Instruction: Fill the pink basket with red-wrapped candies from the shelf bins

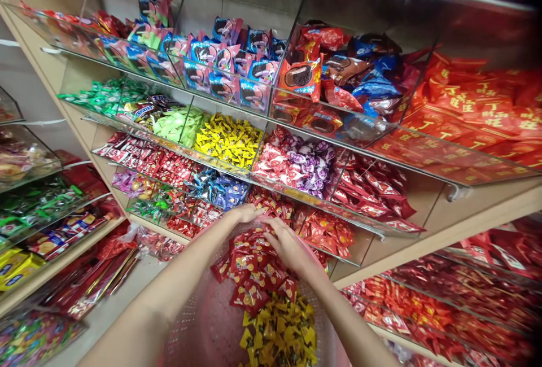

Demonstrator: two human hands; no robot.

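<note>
Below me is a pink perforated basket with red wrapped packets heaped toward its far side and yellow wrapped candies nearer to me. My left hand is at the basket's far rim, its fingers pressed together; what they hold, if anything, is too small to make out. Just right of it, my right hand reaches over the red packets with its fingers apart. Beyond both hands, similar red packets lie in a lower shelf compartment.
Tiered shelves with clear dividers hold yellow candies, purple candies, blue-pink cookie packs and red bags. Another shelf stands at the left. A wooden shelf edge slants across the right side.
</note>
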